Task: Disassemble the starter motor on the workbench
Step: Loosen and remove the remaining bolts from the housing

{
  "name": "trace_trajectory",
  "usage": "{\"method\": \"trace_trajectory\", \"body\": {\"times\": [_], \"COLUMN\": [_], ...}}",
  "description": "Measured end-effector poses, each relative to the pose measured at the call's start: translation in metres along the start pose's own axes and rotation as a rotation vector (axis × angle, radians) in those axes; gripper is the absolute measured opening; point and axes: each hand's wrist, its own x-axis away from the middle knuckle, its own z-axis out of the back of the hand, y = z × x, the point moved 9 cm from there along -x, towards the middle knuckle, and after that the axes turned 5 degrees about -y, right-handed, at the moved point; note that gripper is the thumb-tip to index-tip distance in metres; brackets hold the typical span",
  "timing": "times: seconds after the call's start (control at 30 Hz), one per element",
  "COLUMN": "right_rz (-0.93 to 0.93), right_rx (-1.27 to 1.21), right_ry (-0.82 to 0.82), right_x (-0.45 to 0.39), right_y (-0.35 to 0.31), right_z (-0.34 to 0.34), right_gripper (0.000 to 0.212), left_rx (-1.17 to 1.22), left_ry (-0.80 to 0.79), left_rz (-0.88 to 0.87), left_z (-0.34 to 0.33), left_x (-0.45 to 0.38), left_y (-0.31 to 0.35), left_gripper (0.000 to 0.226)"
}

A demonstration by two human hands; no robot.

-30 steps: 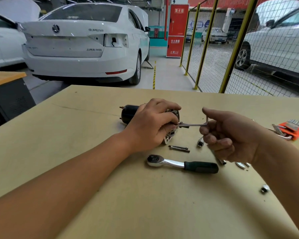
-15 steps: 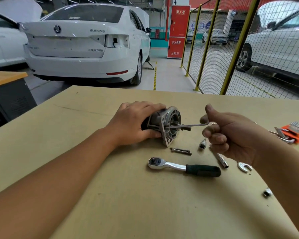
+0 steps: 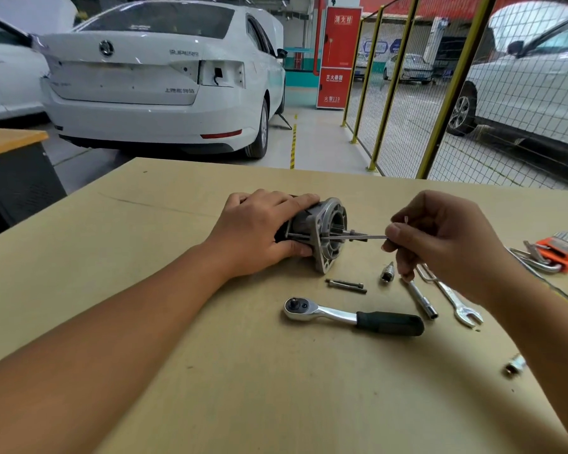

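Observation:
The starter motor point(image 3: 322, 235) lies on its side on the workbench point(image 3: 177, 322), its grey aluminium flange facing right. My left hand point(image 3: 259, 231) grips its dark body from the left, fingers over the top and thumb underneath. My right hand point(image 3: 440, 237) pinches an L-shaped hex key point(image 3: 368, 237) whose long leg runs horizontally into the flange end of the motor.
Two long bolts point(image 3: 345, 285) lie in front of the motor. A ratchet point(image 3: 351, 316) with a black handle, a socket point(image 3: 387, 276), an extension bar point(image 3: 422, 299), a spanner point(image 3: 456, 304) and an orange hex key set point(image 3: 554, 253) lie to the right. A small socket point(image 3: 513, 368) sits near the right edge.
My left hand slid back from the flange onto the motor's body, uncovering the flange. My right hand turned the hex key round while its tip stayed at the flange end.

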Motion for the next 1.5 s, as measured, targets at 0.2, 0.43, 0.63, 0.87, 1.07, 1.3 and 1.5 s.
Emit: {"method": "trace_trajectory", "body": {"times": [0.2, 0.43, 0.63, 0.87, 1.07, 1.3, 1.5], "right_rz": [0.249, -0.424, -0.613, -0.641, -0.62, -0.694, -0.734], "right_rx": [0.656, -0.423, -0.83, -0.983, -1.052, -0.642, -0.737], "right_ry": [-0.08, -0.198, -0.186, -0.083, 0.018, -0.172, -0.371], "right_x": [0.003, 0.007, 0.011, 0.014, 0.011, 0.019, 0.023], "right_y": [-0.027, 0.031, 0.044, 0.052, 0.048, 0.047, 0.041], "right_z": [-0.008, -0.017, -0.04, -0.041, -0.047, -0.039, -0.04], "right_gripper": [0.017, 0.035, 0.025, 0.054, 0.06, 0.063, 0.044], "left_rx": [0.018, 0.122, 0.142, 0.144, 0.17, 0.157, 0.118], "left_ry": [0.002, 0.025, 0.005, -0.002, 0.132, 0.115, 0.152], "left_rz": [0.012, -0.01, -0.006, 0.003, -0.133, -0.141, -0.152], "left_z": [-0.001, 0.002, 0.003, 0.005, 0.026, 0.017, 0.019], "left_x": [0.0, 0.002, 0.002, 0.003, 0.007, 0.001, 0.002], "left_y": [-0.002, 0.001, 0.001, 0.004, 0.031, 0.072, 0.072], "left_gripper": [0.083, 0.081, 0.074, 0.076, 0.065, 0.021, 0.022]}}
